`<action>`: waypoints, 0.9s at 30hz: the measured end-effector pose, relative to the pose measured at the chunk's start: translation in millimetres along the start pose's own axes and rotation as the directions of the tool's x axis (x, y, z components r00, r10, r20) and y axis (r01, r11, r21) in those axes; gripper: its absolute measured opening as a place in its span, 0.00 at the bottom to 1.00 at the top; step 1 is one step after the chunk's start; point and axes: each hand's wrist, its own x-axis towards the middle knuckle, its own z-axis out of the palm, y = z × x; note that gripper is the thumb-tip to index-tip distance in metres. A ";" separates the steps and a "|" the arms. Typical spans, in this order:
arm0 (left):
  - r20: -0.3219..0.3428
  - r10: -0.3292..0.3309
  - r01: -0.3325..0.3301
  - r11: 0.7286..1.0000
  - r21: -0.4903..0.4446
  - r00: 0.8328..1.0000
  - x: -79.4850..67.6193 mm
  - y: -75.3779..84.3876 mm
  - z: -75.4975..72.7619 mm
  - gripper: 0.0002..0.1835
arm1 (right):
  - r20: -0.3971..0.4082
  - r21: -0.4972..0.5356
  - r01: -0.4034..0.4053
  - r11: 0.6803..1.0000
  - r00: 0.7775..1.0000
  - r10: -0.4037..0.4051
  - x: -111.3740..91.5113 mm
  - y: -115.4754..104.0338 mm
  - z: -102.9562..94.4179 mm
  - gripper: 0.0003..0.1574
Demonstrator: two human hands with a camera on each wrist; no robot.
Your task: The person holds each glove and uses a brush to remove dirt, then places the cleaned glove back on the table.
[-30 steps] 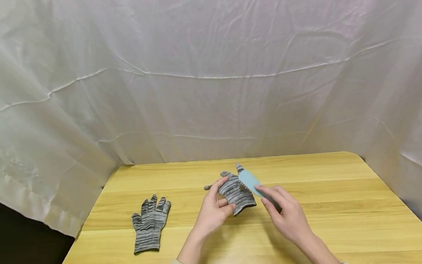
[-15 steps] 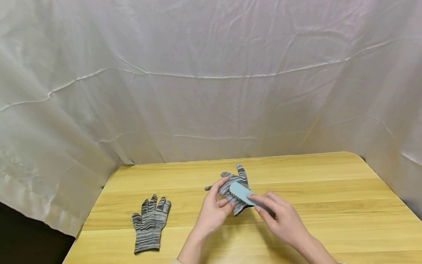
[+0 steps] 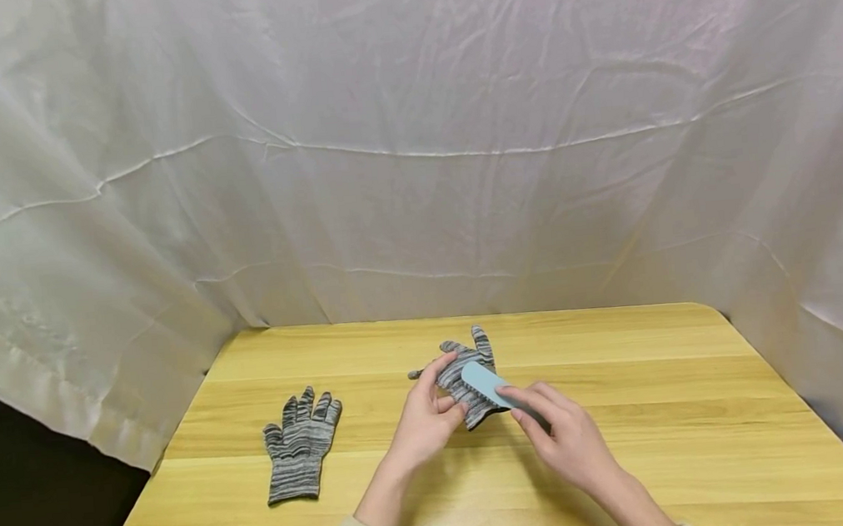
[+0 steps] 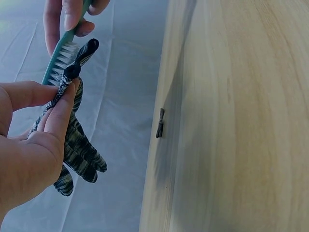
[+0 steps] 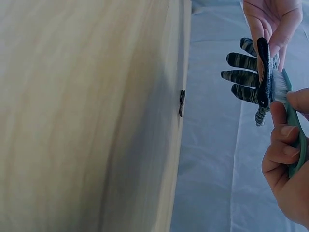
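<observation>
A grey-and-black striped knit glove (image 3: 480, 350) is held up off the table by my left hand (image 3: 422, 422), which pinches it between thumb and fingers near the palm. My right hand (image 3: 568, 438) grips the handle of a light blue brush (image 3: 481, 381). In the left wrist view, the white bristles (image 4: 65, 55) touch or nearly touch the glove fabric. The right wrist view shows the glove fingers (image 5: 241, 77) hanging out past the dark cuff edge (image 5: 263, 72). A second striped glove (image 3: 302, 449) lies flat on the table, left of my hands.
The wood-grain table (image 3: 708, 438) is backed by a pale curtain (image 3: 417, 213) that also hangs at both sides. A small dark object (image 4: 160, 123) shows at the table's edge in the wrist views; its kind is unclear.
The right hand has drawn the brush down and left across the held glove, toward its cuff, then shifted only slightly. The left hand and the lying glove have stayed put.
</observation>
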 end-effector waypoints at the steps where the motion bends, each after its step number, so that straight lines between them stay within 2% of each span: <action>1: 0.001 0.000 0.000 1.000 -0.007 1.000 0.1 -0.3 0.0 0.40 | -0.001 0.000 -0.001 1.000 1.000 0.001 -0.1 0.3 0.1 0.23; 10: -0.006 0.006 -0.006 1.000 0.001 1.000 0.6 -1.1 -0.3 0.40 | -0.002 -0.010 -0.013 1.000 1.000 0.013 -0.1 1.8 0.8 0.23; 17: -0.016 -0.004 0.004 1.000 -0.029 1.000 1.0 -1.2 -1.2 0.41 | -0.014 -0.015 -0.026 1.000 1.000 0.026 -0.3 2.0 0.8 0.21; 27: -0.022 -0.009 0.010 1.000 0.010 1.000 0.4 1.0 -0.8 0.39 | -0.032 -0.021 -0.026 0.999 0.999 0.025 0.6 2.0 0.1 0.24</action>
